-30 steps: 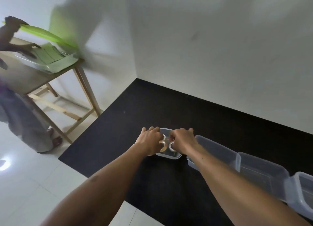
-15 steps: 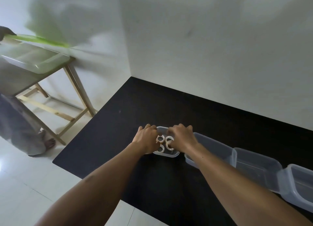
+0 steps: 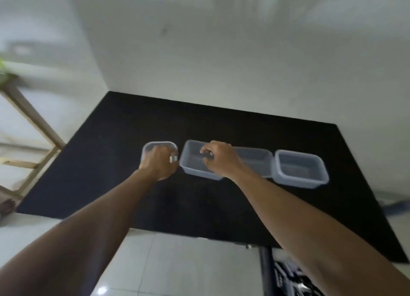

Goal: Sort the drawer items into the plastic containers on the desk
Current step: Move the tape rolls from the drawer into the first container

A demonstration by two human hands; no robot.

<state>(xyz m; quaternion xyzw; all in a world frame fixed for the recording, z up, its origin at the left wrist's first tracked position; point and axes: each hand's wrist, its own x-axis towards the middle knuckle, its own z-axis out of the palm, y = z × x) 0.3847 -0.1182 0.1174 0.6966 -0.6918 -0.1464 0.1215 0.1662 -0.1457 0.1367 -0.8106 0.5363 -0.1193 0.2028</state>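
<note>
Both hands have parted from the small tub: left hand (image 3: pixel 160 162) stays curled over the small container (image 3: pixel 148 148), something pale at its fingertips; right hand (image 3: pixel 218 159), pinching something dark, has moved over the second container (image 3: pixel 188 162). Sorting likely proceeds. Beyond, two more containers (image 3: pixel 300 170) line the black desk (image 3: pixel 221 122), below a white wall (image 3: pixel 221 51).

Right hand (image 3: pixel 218 159) moved from small container (image 3: pixel 147 147) to over second container (image 3: pixel 190 164); view panned right.
</note>
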